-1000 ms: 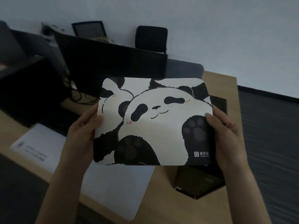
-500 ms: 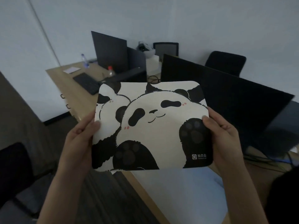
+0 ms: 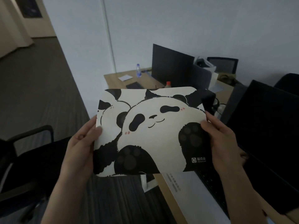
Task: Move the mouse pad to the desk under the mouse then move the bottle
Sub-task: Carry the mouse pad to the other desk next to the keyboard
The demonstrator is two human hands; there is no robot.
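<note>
I hold a white mouse pad (image 3: 155, 131) printed with black pandas up in front of me, in the air. My left hand (image 3: 80, 143) grips its left edge and my right hand (image 3: 221, 141) grips its right edge, thumbs on top. Beyond the pad stands a wooden desk (image 3: 113, 80). A clear bottle with a blue cap (image 3: 138, 70) stands at its far end, and the red cap of a second bottle (image 3: 168, 84) shows just above the pad's top edge. The pad hides much of the desk, and no mouse is in sight.
Two dark monitors (image 3: 171, 65) (image 3: 265, 126) stand along the desk, with a keyboard (image 3: 212, 186) and a white sheet (image 3: 179, 186) near me. A small dark keyboard (image 3: 134, 85) and a paper note (image 3: 125, 77) lie farther off. A black chair (image 3: 30, 152) is at lower left.
My view has swung left along the desk, so the far end with the blue-capped bottle is now ahead. Both hands still hold the pad the same way.
</note>
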